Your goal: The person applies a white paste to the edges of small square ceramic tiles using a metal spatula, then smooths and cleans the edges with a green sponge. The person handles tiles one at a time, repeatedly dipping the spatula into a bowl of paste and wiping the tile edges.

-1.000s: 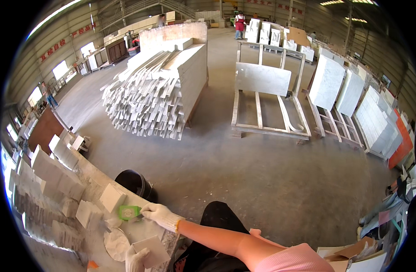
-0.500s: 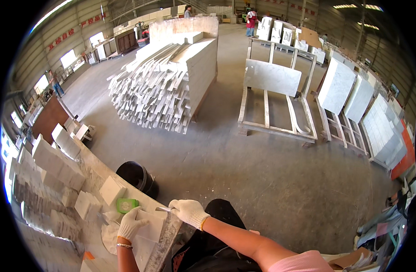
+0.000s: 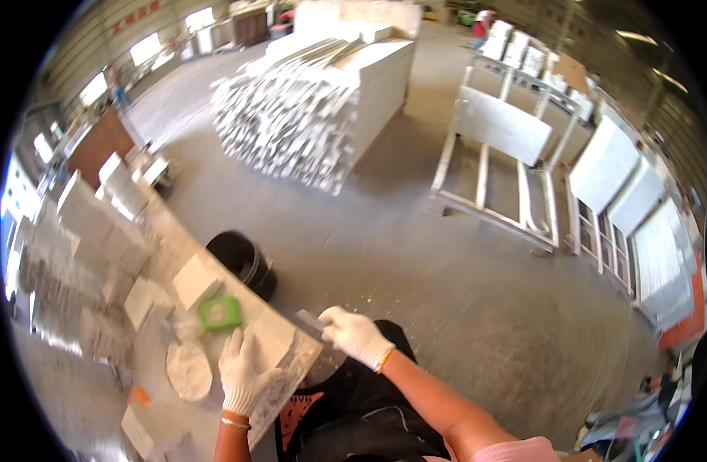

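As blade (image 3: 310, 320) swings off table (image 3: 172, 242), left hand (image 3: 244, 376) spreads

While the left hand's fingers lie apart at the pale tile (image 3: 270, 337) on the table, the right hand's (image 3: 356, 336) grip clamps the blade, just swung out past the edge, so the tile's free of metal now! Beyond the fingertips, the green box (image 3: 220, 313); then a black bucket (image 3: 264, 283); farther off, a stack of white strips (image 3: 292, 127).

Tan bench (image 3: 169, 237) with pale slabs (image 3: 198, 281), a green box (image 3: 219, 313) and a round, pale, possibly powdery patch (image 3: 189, 371).
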A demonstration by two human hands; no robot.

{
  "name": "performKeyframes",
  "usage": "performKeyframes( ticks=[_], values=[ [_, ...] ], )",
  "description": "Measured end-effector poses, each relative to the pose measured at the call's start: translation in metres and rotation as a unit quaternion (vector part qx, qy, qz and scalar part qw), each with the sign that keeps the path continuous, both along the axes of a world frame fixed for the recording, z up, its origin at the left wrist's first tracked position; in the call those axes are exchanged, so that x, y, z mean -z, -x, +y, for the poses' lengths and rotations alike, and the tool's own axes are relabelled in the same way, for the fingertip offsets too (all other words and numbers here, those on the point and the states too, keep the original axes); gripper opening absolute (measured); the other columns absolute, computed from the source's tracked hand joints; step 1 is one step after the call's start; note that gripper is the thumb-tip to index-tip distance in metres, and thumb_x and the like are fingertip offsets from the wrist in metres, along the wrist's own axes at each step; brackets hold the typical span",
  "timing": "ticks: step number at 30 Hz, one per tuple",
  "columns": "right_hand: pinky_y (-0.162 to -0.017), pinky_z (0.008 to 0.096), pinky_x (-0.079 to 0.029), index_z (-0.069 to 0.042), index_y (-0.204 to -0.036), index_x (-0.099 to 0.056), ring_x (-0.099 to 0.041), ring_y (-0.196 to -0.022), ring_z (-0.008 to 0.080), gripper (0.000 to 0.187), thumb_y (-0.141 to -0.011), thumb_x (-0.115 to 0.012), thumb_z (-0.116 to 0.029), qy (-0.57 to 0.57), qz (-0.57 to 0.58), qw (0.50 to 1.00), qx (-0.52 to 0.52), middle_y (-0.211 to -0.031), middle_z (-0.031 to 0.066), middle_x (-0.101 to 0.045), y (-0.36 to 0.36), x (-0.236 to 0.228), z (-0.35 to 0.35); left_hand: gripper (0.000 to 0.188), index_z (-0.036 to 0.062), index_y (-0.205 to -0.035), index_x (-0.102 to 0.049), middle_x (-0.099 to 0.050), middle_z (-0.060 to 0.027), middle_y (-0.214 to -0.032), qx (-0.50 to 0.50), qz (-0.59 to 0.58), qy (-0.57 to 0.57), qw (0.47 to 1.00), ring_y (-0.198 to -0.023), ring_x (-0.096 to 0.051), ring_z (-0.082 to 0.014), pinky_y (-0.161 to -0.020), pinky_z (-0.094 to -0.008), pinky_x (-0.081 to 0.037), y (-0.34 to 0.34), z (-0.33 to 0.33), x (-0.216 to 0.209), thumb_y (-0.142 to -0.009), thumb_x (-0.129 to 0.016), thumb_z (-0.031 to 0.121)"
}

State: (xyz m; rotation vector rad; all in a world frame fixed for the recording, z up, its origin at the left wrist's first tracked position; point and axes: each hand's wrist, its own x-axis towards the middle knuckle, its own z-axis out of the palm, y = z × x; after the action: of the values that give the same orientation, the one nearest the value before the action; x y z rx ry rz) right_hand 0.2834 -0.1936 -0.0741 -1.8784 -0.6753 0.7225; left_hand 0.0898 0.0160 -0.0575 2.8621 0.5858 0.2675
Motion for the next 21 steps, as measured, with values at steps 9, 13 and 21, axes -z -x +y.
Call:
performKeyframes(
  ticks=[9,13,21],
  values=[
    [-0.064,0.0231,-0.051,-0.008,-0.127,-0.070,-0.060,-0.072,0.0060,0.029,-0.099,-0.063,-0.010,-0.055,0.103,0.992,0.055,-0.086,0.0015,-0.066,-0.008,-0.011,-0.002,0.086,0.0085,-0.135,-0.060,-0.047,-0.0227,-0.150,-0.002,-0.025,0.108,0.994,-0.139,-0.042,-0.0438,-0.114,-0.0518,-0.038,-0.023,0.003,-0.002,-0.061,-0.090,0.039],
    [-0.063,0.0236,-0.049,-0.008,-0.127,-0.070,-0.059,-0.071,0.0063,0.029,-0.099,-0.063,-0.010,-0.051,0.097,0.994,0.021,-0.082,0.0005,-0.066,-0.012,-0.015,0.011,0.081,0.0099,-0.133,-0.060,-0.047,-0.0203,-0.149,0.005,-0.031,0.118,0.992,-0.140,-0.041,-0.0421,-0.115,-0.0504,-0.038,-0.032,0.003,0.003,-0.064,-0.089,0.040],
    [-0.077,0.0288,-0.054,-0.012,-0.123,-0.072,-0.069,-0.083,0.0161,0.028,-0.096,-0.065,-0.012,-0.045,-0.072,0.993,-0.084,-0.100,0.0078,-0.076,-0.020,-0.006,0.037,0.080,0.0108,-0.134,-0.060,-0.045,-0.0188,-0.151,0.020,-0.058,0.119,0.991,-0.142,-0.041,-0.0401,-0.115,-0.0495,-0.038,-0.034,0.004,0.009,-0.066,-0.088,0.042]
  ],
)
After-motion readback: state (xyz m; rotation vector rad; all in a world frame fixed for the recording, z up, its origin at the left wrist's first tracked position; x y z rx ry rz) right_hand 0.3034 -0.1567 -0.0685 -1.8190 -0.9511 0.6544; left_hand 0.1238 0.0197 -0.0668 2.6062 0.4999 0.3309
